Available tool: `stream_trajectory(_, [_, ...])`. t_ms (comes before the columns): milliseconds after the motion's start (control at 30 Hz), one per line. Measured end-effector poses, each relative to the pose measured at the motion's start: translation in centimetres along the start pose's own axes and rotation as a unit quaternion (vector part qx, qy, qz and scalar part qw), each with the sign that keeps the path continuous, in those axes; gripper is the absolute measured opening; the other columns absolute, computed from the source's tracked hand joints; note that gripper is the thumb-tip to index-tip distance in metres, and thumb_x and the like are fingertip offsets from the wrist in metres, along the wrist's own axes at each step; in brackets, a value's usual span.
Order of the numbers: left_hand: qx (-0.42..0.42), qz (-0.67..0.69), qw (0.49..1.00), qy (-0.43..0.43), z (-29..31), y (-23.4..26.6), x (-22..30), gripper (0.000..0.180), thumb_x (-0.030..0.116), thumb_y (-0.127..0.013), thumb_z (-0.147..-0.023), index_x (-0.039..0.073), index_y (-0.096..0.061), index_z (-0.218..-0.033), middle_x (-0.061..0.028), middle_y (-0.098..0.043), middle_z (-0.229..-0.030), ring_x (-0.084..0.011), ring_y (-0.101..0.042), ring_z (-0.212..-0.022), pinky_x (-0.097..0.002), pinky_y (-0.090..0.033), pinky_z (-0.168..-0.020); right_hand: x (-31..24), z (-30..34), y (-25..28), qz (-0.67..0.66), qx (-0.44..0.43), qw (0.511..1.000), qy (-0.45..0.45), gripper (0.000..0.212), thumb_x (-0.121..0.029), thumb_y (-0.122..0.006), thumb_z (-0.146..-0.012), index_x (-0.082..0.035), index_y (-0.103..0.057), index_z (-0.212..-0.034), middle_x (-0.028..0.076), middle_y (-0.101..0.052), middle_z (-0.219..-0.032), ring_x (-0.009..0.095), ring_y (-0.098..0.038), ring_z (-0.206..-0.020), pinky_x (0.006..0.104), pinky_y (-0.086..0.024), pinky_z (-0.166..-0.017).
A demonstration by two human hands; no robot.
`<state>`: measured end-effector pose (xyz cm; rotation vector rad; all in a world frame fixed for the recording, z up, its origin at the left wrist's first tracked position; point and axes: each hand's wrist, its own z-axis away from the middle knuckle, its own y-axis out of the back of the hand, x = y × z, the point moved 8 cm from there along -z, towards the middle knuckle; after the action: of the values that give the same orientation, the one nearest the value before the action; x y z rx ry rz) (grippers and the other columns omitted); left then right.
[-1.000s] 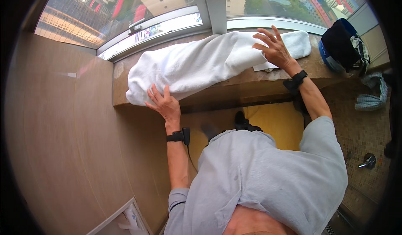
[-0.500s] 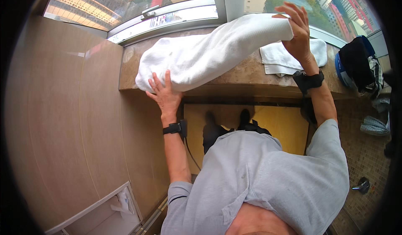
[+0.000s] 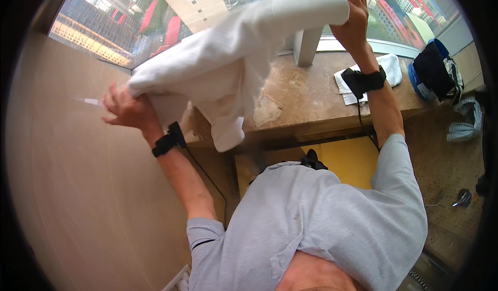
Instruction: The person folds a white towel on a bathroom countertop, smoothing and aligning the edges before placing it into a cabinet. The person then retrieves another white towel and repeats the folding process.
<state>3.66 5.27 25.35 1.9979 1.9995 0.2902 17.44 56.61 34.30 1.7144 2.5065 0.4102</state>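
Blue tub: stands at the ledge's right end; a black cloth and a checked cloth fill and overhang the blue tub.
Left hand: fingers spread and blurred, touching the towel's left end; cannot tell how firmly they grip.
Right hand: fingers closed around the towel's other end.
White towel: raised between both hands, drooping in the middle above the stone ledge.
Folded white cloth: on the ledge, near the tub.

The towel is a blur, hiding part of the sill, and the left hand smears too! Up top, the edge clips the right hand, while its strap covers some of the cloth.
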Motion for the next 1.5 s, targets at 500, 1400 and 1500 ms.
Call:
stream_trajectory(500, [-0.297,-0.121,0.946,-0.048,17.6,-2.1,-1.9,0.020,0.026,-0.075,-0.096,0.023,-0.081,-0.115,-0.0123,-0.052,-0.165,-0.0459,-0.040,-0.157,-0.0877,-0.022,-0.118,-2.4,10.6,-5.4,-0.026,-0.113,0.992,0.056,0.042,-0.019,-0.097,-0.077,-0.026,-0.083,-0.117,-0.004,-0.075,-0.137,0.022,-0.061,-0.143,0.0551,-0.022,-0.138])
stream_trajectory(1400, [-0.413,0.057,0.906,-0.071,22.7,-3.2,5.1,0.020,0.016,-0.067,-0.099,0.015,-0.079,-0.114,-0.0093,-0.057,-0.159,-0.0422,-0.033,-0.161,-0.0829,-0.016,-0.124,-0.2,16.7,-2.1,-0.024,-0.236,0.971,-0.023,0.027,-0.026,-0.092,-0.082,-0.016,-0.083,-0.106,0.002,-0.074,-0.136,0.027,-0.057,-0.145,0.0576,-0.017,-0.137])
stream_trajectory(1500, [-0.269,-0.004,0.959,-0.085,21.0,-4.6,2.8,0.020,0.019,-0.065,-0.102,0.017,-0.080,-0.115,-0.0044,-0.065,-0.151,-0.0416,-0.044,-0.156,-0.0809,-0.016,-0.124,-0.3,16.9,-2.5,-0.001,-0.235,0.972,-0.012,0.028,-0.027,-0.092,-0.082,-0.017,-0.083,-0.107,0.002,-0.074,-0.136,0.027,-0.057,-0.145,0.0575,-0.018,-0.137])
